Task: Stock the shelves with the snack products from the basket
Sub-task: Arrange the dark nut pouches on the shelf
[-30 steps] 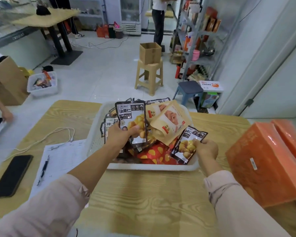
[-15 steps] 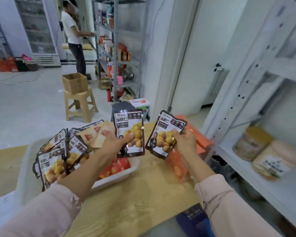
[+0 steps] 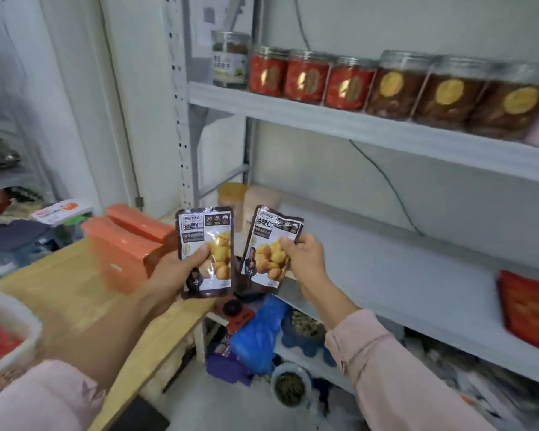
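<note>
My left hand (image 3: 171, 275) grips a dark chestnut snack pouch (image 3: 206, 244) upright, thumb across its front. My right hand (image 3: 305, 256) pinches a second chestnut pouch (image 3: 271, 247) by its right edge, tilted slightly. Both pouches hang in front of the left end of the grey middle shelf (image 3: 386, 275), a little short of it. The white basket (image 3: 28, 334) with red packets shows only as a corner at the lower left, on the wooden table (image 3: 75, 300).
Upper shelf (image 3: 355, 126) carries a row of several jars with red and brown contents. Two pale jars (image 3: 249, 200) stand at the middle shelf's left end, red packs (image 3: 529, 309) at its right. Orange boxes (image 3: 122, 244) sit on the table. Bags and bowls clutter the floor.
The view has swung right from the table and basket to the shelving. Both hands lifted the chestnut pouches out of the basket and carried them toward the middle shelf.
</note>
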